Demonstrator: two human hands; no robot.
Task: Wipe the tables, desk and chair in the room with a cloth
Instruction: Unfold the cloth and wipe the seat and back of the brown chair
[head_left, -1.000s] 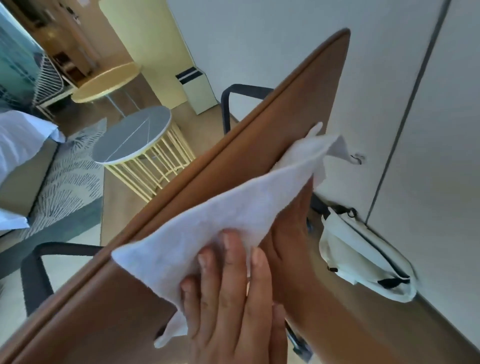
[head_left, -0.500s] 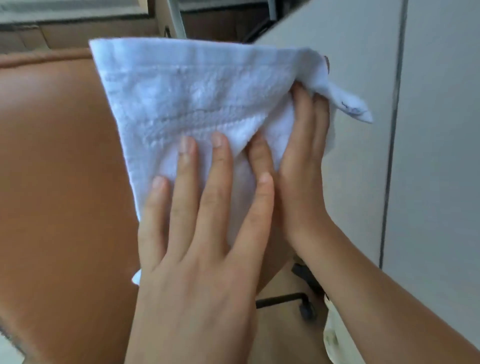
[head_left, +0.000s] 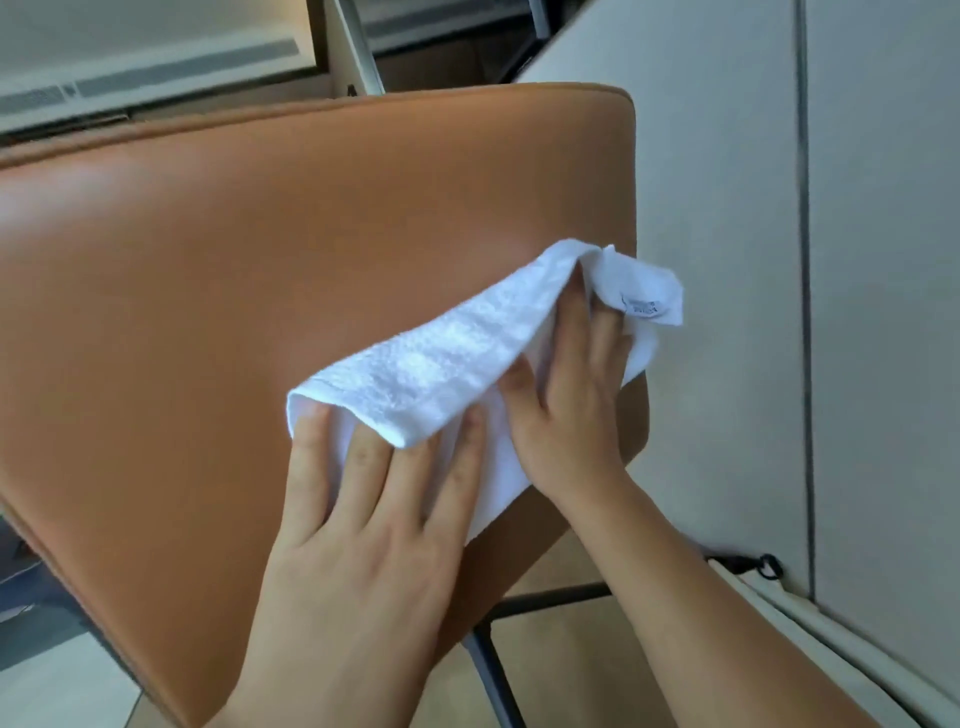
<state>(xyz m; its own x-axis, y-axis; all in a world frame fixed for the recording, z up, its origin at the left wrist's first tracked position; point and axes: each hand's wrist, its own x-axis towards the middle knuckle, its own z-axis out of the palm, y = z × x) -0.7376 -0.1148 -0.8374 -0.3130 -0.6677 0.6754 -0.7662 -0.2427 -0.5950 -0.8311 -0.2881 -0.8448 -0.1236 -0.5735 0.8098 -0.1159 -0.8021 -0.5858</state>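
**Current step.** Wiping the backrest of the chair. The brown padded surface fills most of the view and tilts away from the camera.

**Position of the cloth.** The white cloth lies against the right half of the backrest, near its right edge. It is folded over on itself, and the fold runs diagonally from lower left to upper right. One corner with a sewn label overhangs the edge of the backrest, in front of the pale wall panel.

**Hands.**
- The left hand lies flat, fingers spread and straight. It presses the lower part of the cloth onto the backrest, with the fingertips tucked under the fold.
- The right hand lies just beside it, fingers extended toward the upper corner. The cloth is bunched over their tips. The thumb is hidden, so a pinch cannot be confirmed.

**Progress (judgement).**
- Both hands are on 1 item of the task, the chair, and only on its backrest.
- No residue or wipe marks show, so which part of the backrest is already wiped cannot be told.
- The seat is out of view. A dark metal frame shows below the backrest.
- No bench is in view, so the state of the tables and desk cannot be told.
- Estimate: chair in hand, task as a whole not complete.
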